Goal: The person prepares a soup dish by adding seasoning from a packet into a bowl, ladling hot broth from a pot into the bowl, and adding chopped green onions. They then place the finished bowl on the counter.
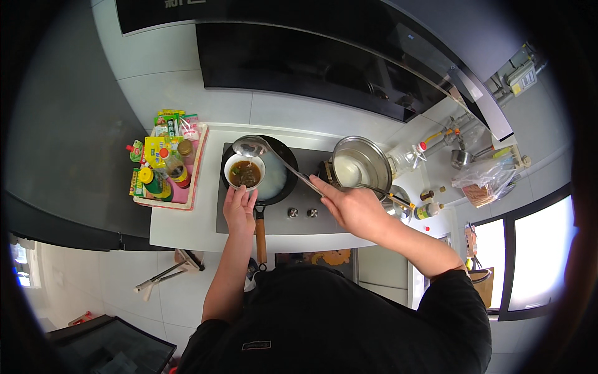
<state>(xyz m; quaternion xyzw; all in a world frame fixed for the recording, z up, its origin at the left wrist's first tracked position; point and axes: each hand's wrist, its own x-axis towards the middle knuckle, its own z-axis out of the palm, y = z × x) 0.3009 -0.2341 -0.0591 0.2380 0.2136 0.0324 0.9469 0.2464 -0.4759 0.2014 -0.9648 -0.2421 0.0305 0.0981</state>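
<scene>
My left hand [240,208] holds a small white bowl [257,183] from below over the left part of a dark frying pan [288,191]. Brown liquid with green bits [245,174] lies in the bowl. In my right hand [357,205] is the handle of a metal ladle [251,146], whose head is tilted just above the bowl's far rim. A thin stream seems to run from it into the bowl. Cloudy whitish liquid [273,180] fills the pan, whose wooden handle [260,240] points towards me.
A steel pot [362,142] with a utensil in it stands on the right of the gas hob [308,229]. At left, a basket [201,163] holds sauce bottles and seasoning packets. A clear plastic bottle [406,156] and a small sauce bottle [425,211] stand at right. The range hood [299,65] hangs beyond.
</scene>
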